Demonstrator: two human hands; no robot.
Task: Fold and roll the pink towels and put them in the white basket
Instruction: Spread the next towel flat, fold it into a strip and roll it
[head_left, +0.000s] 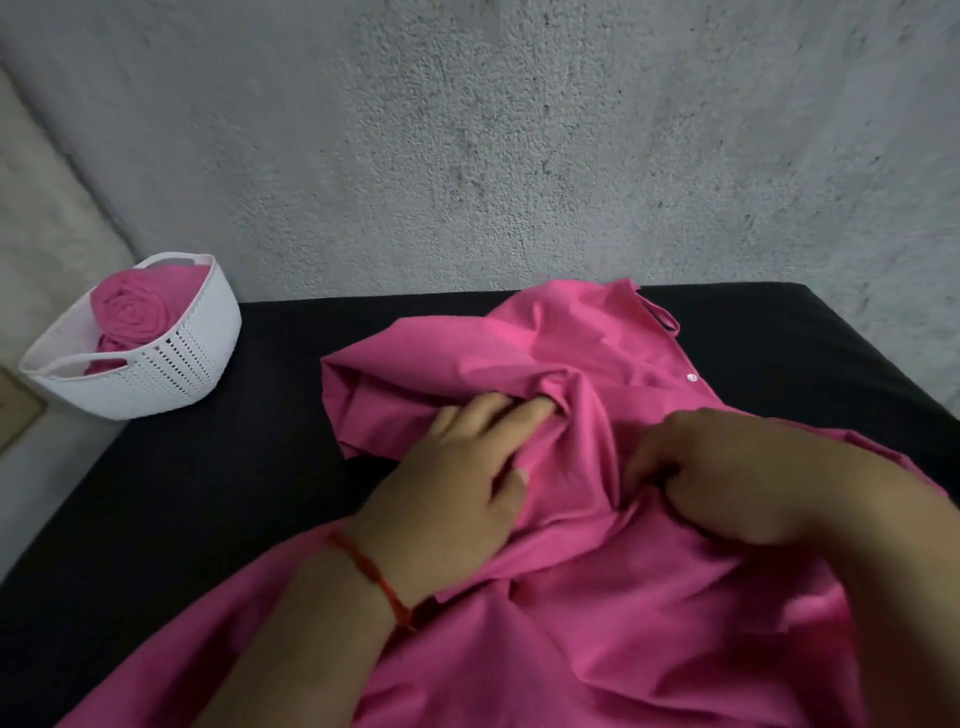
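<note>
Under the fingers: one loose pink towel (597, 597), unfolded and creased, spread over the black desk (208, 493). It runs out of view at the lower edge, so we cannot give its full outline.

Item 1, left hand (457, 478): it lies flat on the towel. Its fingers (498, 415) are straight and close together, and their tips are tucked beneath a raised fold and hidden there. One red thread (374, 577) circles the wrist.

Item 2, right hand (727, 478): it is blurred, and the forearm is cut off at the right edge. The fingers (649, 462) are curled down round a gathered ridge of the towel. Creases run in toward them, and we do not see the tips.

Item 3, beyond the fingers of both hands: the towel's far edge carries one thin strap loop (660, 314) and one small white stud (691, 378).

Item 4, well apart from the left fingers, at the desk's far left corner: one white basket (176, 374) with perforated walls. It holds rolled towels (130, 312) in pink. One shows its spiral end plainly and a second sits lower, partly hidden behind the handle. We count two with certainty. More pink shows behind them, but we cannot count it.

Item 5, behind everything: one rough grey wall (467, 130).
</note>
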